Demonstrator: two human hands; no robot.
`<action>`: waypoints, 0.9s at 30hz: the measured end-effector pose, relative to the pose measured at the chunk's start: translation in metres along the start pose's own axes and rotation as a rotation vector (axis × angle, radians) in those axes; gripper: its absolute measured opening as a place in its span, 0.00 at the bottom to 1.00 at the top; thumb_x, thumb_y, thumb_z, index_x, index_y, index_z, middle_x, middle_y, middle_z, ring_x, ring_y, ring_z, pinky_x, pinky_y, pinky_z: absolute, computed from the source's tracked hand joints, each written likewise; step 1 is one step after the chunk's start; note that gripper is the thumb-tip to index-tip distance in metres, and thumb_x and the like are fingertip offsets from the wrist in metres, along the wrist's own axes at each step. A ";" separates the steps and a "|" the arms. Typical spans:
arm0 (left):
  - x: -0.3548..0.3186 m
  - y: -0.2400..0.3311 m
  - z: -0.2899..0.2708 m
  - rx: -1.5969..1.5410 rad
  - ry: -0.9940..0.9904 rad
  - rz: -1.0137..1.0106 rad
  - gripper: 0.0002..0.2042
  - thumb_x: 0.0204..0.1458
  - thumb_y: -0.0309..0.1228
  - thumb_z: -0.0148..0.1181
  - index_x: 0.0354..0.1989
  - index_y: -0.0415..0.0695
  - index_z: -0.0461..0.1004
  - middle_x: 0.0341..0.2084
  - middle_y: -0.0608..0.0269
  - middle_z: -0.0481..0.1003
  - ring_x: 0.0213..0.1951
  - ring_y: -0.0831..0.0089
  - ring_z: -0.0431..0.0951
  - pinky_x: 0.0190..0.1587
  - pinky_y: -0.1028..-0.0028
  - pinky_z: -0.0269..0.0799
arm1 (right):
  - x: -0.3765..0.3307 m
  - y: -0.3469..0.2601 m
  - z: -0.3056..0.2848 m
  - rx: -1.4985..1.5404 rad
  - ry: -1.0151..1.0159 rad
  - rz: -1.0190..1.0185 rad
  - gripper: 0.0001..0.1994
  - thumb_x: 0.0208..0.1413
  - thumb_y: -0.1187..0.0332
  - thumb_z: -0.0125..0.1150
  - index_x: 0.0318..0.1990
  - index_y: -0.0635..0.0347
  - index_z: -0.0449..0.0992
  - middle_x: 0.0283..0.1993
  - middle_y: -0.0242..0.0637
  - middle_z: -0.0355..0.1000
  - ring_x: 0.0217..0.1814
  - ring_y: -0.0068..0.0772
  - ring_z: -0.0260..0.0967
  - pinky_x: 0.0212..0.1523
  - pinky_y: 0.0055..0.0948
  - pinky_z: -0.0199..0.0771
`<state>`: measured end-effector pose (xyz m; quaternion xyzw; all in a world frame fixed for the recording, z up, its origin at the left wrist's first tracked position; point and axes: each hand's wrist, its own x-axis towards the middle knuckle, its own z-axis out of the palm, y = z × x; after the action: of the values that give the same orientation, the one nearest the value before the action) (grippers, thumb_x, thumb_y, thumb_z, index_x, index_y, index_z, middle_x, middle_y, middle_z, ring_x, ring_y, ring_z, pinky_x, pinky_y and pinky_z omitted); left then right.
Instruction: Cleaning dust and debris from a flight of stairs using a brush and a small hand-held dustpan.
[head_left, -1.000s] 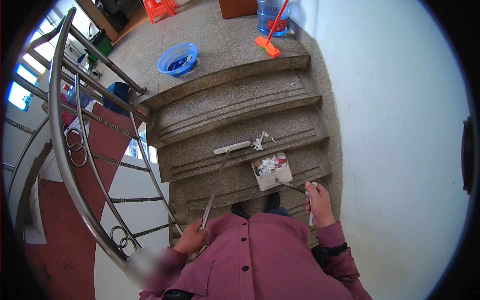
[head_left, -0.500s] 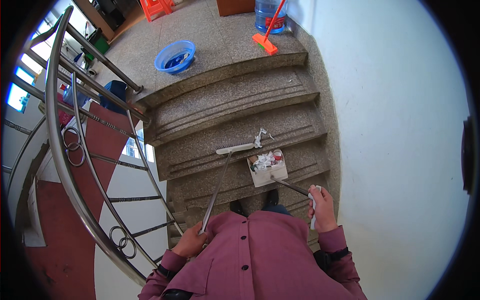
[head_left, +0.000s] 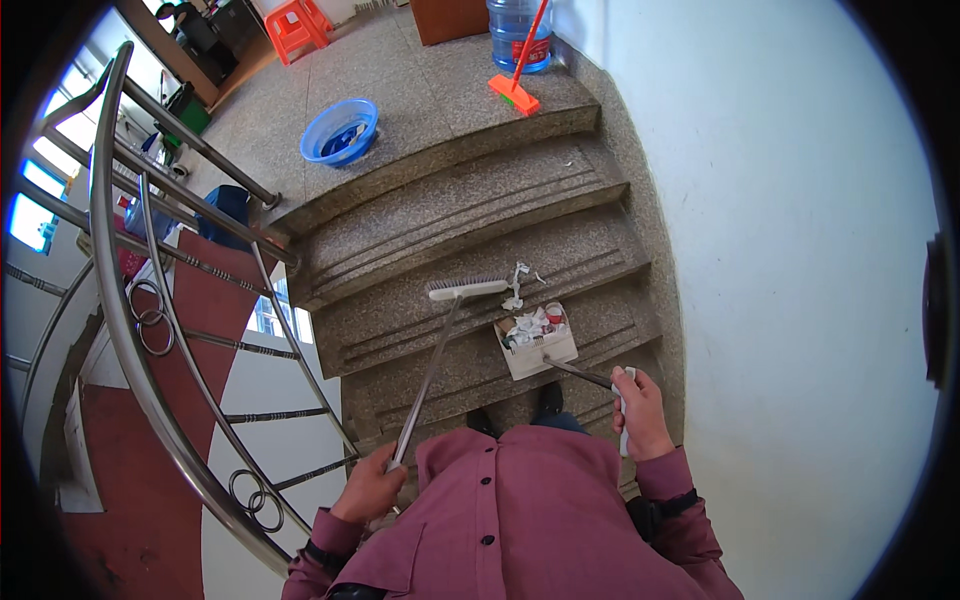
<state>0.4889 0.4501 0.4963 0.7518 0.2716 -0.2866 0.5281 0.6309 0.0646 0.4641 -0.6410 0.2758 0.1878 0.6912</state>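
Note:
My left hand [head_left: 370, 487] is closed round the grey handle of a broom [head_left: 468, 289], whose white head with bristles lies on a stair tread. Touching or just beside the right end of that head is a strip of crumpled white paper scraps [head_left: 517, 287]. In my right hand [head_left: 645, 413] I grip the handle of a white dustpan [head_left: 541, 359], which sits one step lower, just in front of my feet. Crumpled paper, a reddish round piece and other litter [head_left: 535, 325] fill the pan.
Speckled stone stairs [head_left: 450, 215] rise to a landing with a blue basin [head_left: 340, 133], an orange brush [head_left: 515, 95], a blue water bottle [head_left: 518, 38] and a red stool [head_left: 296, 27]. A metal railing [head_left: 110, 220] bounds the left, a white wall [head_left: 790, 250] the right. Someone in dark clothes [head_left: 195, 35] is far back.
The broom head has shifted slightly left from the paper scraps, and my left hand has moved a little left. The dustpan has hardly moved. My view has tilted slightly, bringing the distant person into sight.

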 end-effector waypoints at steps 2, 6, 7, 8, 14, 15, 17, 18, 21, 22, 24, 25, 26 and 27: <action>0.018 0.017 0.003 -0.022 -0.005 0.009 0.17 0.56 0.28 0.53 0.55 0.40 0.73 0.19 0.67 0.70 0.18 0.79 0.69 0.21 0.72 0.66 | 0.000 0.000 -0.003 0.005 -0.008 0.000 0.13 0.64 0.55 0.60 0.36 0.53 0.70 0.21 0.24 0.61 0.13 0.15 0.55 0.13 0.21 0.54; 0.089 0.038 0.020 -0.038 -0.047 0.091 0.14 0.58 0.27 0.53 0.51 0.37 0.70 0.17 0.68 0.67 0.15 0.77 0.68 0.17 0.74 0.63 | 0.004 -0.002 -0.005 0.002 -0.026 0.006 0.14 0.65 0.54 0.60 0.34 0.52 0.69 0.22 0.24 0.62 0.13 0.16 0.56 0.13 0.21 0.55; 0.115 0.038 0.027 -0.055 -0.053 0.106 0.13 0.58 0.27 0.53 0.50 0.37 0.69 0.17 0.67 0.68 0.15 0.77 0.68 0.16 0.73 0.64 | 0.005 -0.003 -0.005 0.008 -0.020 0.008 0.14 0.65 0.54 0.60 0.34 0.52 0.69 0.22 0.24 0.62 0.13 0.16 0.56 0.13 0.21 0.55; 0.138 0.039 0.035 -0.072 -0.063 0.121 0.12 0.58 0.28 0.53 0.48 0.37 0.69 0.18 0.66 0.69 0.15 0.77 0.69 0.16 0.73 0.64 | 0.005 -0.005 -0.007 0.001 -0.040 0.004 0.14 0.65 0.55 0.60 0.33 0.52 0.68 0.22 0.24 0.62 0.14 0.15 0.56 0.13 0.21 0.55; 0.196 0.065 0.090 0.140 -0.065 0.155 0.28 0.58 0.29 0.51 0.67 0.32 0.57 0.21 0.56 0.73 0.18 0.66 0.74 0.21 0.65 0.70 | 0.006 -0.010 -0.006 -0.016 -0.052 0.011 0.13 0.64 0.56 0.61 0.36 0.53 0.70 0.21 0.24 0.61 0.14 0.15 0.55 0.14 0.20 0.54; 0.198 0.064 0.093 0.151 -0.070 0.156 0.28 0.58 0.29 0.51 0.67 0.32 0.57 0.21 0.56 0.73 0.18 0.66 0.74 0.21 0.65 0.70 | 0.007 -0.009 -0.008 -0.034 -0.060 0.011 0.12 0.64 0.55 0.60 0.35 0.51 0.70 0.22 0.24 0.61 0.15 0.14 0.56 0.16 0.19 0.56; 0.197 0.056 0.094 0.265 -0.067 0.153 0.28 0.58 0.29 0.50 0.67 0.32 0.58 0.22 0.52 0.74 0.19 0.62 0.76 0.22 0.61 0.72 | 0.008 -0.010 -0.012 -0.004 -0.061 0.011 0.12 0.64 0.55 0.61 0.35 0.51 0.70 0.22 0.24 0.61 0.15 0.14 0.56 0.16 0.19 0.56; 0.195 0.045 0.088 0.276 -0.066 0.154 0.28 0.58 0.29 0.50 0.67 0.32 0.58 0.22 0.52 0.74 0.19 0.62 0.76 0.22 0.61 0.72 | 0.009 -0.011 -0.014 0.016 -0.069 0.009 0.12 0.64 0.56 0.61 0.36 0.52 0.70 0.22 0.24 0.61 0.15 0.14 0.56 0.15 0.19 0.55; 0.179 0.041 0.066 0.393 -0.075 0.310 0.23 0.58 0.29 0.51 0.62 0.33 0.62 0.20 0.57 0.72 0.17 0.66 0.73 0.20 0.64 0.70 | 0.012 -0.010 -0.019 0.043 -0.074 0.017 0.12 0.64 0.56 0.61 0.36 0.52 0.70 0.22 0.24 0.61 0.15 0.14 0.56 0.15 0.20 0.55; 0.154 0.065 0.062 0.220 -0.120 0.187 0.20 0.58 0.29 0.51 0.57 0.34 0.64 0.20 0.59 0.71 0.17 0.69 0.71 0.20 0.67 0.69 | 0.014 -0.010 -0.022 0.053 -0.063 0.017 0.12 0.64 0.56 0.61 0.36 0.52 0.70 0.22 0.24 0.61 0.15 0.14 0.56 0.15 0.20 0.55; 0.133 0.085 0.055 0.042 -0.146 0.060 0.16 0.58 0.29 0.51 0.53 0.34 0.66 0.19 0.62 0.69 0.16 0.72 0.70 0.19 0.69 0.67 | 0.013 -0.011 -0.020 0.068 -0.042 0.008 0.11 0.64 0.60 0.61 0.36 0.56 0.69 0.21 0.24 0.61 0.14 0.14 0.55 0.13 0.20 0.51; 0.130 0.087 0.055 0.022 -0.125 0.057 0.20 0.59 0.28 0.50 0.59 0.37 0.64 0.19 0.64 0.68 0.15 0.74 0.68 0.17 0.71 0.65 | 0.013 -0.012 -0.019 0.068 -0.046 0.010 0.11 0.64 0.60 0.61 0.36 0.56 0.69 0.21 0.24 0.61 0.14 0.14 0.55 0.13 0.20 0.51; 0.131 0.089 0.056 0.001 -0.106 0.053 0.24 0.59 0.27 0.49 0.66 0.40 0.62 0.19 0.67 0.66 0.15 0.77 0.67 0.15 0.73 0.63 | 0.012 -0.013 -0.018 0.078 -0.045 0.013 0.11 0.64 0.60 0.61 0.36 0.56 0.69 0.21 0.24 0.61 0.14 0.14 0.54 0.13 0.20 0.51; 0.137 0.092 0.059 -0.006 -0.101 0.052 0.24 0.59 0.27 0.49 0.66 0.40 0.62 0.19 0.67 0.66 0.15 0.77 0.67 0.15 0.73 0.63 | 0.011 -0.016 -0.016 0.084 -0.048 0.015 0.11 0.64 0.60 0.61 0.36 0.56 0.69 0.21 0.24 0.60 0.15 0.14 0.54 0.14 0.20 0.51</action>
<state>0.6407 0.3816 0.4404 0.7415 0.2258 -0.3096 0.5508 0.6470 0.0460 0.4690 -0.6047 0.2715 0.1966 0.7225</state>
